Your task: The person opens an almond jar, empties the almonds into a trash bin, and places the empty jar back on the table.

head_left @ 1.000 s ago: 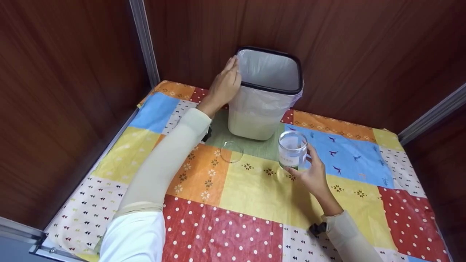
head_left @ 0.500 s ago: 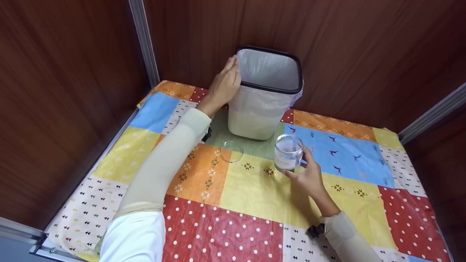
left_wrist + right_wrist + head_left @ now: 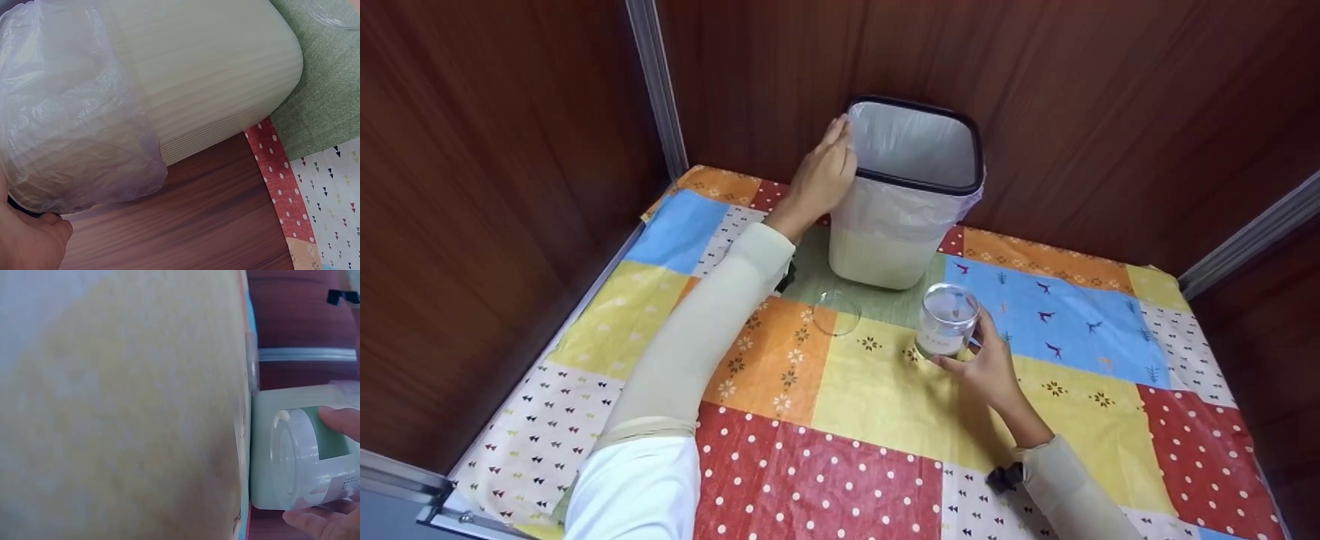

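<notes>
A clear round jar [image 3: 941, 330] with a white and green label is gripped by my right hand [image 3: 988, 369], thumb and fingers round its side. In the right wrist view the jar's base [image 3: 287, 458] stands apart from the cloth, and the trash bin shows behind it. My left hand [image 3: 826, 171] holds the left side of the trash bin [image 3: 885, 251] at its black rim [image 3: 919, 182]. In the left wrist view the thumb [image 3: 56, 228] lies by the rim; the other fingers are mostly hidden. A clear round lid [image 3: 837, 313] lies flat before the bin.
The bin has a translucent liner bag [image 3: 84, 112] folded over its rim, and stands at the back of the table near a brown wood-look panel [image 3: 1080, 142]. A patchwork cloth [image 3: 877, 390] covers the table. Metal posts [image 3: 660, 97] frame the panels.
My right hand has moved the jar slightly left and down, nearer to me. The left hand, the bin and the lid have stayed in place.
</notes>
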Available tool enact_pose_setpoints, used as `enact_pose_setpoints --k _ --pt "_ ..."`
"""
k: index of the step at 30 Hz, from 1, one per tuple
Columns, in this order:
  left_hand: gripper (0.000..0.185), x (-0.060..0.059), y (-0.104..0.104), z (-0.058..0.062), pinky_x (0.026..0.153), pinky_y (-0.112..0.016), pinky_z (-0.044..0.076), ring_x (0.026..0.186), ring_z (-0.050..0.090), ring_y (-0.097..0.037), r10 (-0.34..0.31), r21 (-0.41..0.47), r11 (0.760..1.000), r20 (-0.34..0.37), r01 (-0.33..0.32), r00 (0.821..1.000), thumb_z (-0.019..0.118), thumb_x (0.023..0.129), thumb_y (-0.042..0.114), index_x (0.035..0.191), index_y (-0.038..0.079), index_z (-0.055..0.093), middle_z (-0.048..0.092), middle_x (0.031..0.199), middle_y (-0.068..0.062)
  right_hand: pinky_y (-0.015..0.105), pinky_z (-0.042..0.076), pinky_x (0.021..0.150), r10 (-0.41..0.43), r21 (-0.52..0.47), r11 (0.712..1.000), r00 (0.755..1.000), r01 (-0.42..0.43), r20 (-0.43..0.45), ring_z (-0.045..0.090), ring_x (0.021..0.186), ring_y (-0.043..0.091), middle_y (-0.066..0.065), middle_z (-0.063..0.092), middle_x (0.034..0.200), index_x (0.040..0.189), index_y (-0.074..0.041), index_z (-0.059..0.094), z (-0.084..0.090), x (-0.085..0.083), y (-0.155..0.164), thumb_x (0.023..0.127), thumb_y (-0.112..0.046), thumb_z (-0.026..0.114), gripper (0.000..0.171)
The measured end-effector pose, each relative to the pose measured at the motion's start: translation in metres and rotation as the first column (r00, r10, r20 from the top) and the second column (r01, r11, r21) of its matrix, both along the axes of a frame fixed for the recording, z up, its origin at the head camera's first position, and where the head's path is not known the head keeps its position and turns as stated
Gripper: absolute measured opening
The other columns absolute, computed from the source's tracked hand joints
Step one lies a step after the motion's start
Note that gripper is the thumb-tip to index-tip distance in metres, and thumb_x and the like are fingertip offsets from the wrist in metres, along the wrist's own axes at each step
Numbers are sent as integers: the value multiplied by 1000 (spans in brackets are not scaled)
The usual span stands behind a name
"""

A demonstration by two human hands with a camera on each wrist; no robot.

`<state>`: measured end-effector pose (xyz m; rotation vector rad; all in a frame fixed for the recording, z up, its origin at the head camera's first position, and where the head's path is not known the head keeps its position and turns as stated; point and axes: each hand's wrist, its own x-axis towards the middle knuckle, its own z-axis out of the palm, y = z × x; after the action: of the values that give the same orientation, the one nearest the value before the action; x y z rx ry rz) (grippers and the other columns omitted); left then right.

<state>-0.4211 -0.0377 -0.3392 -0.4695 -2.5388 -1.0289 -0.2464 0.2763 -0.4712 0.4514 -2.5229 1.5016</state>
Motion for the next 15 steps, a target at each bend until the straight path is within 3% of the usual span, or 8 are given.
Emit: enact_pose_setpoints --k 7,15 --pt "53 0 0 0 119 -18 11 154 15 -17 -3 2 1000 -16 3 1000 30 110 24 156 -1 31 22 168 -11 55 45 106 18 -5 1000 999 -18 33 51 131 45 30 49 146 159 -9 28 -27 -16 7 65 7 92 115" --pt "53 0 -1 -1 119 -18 13 154 15 -16 -11 19 1000 -10 11 1000 31 110 25 157 0 31 21 168 -10 51 48 105 34 12 999 996 -35 79 53 130 42 24 51 145 159 -12 28 -33 -20 10 65 1 94 115"
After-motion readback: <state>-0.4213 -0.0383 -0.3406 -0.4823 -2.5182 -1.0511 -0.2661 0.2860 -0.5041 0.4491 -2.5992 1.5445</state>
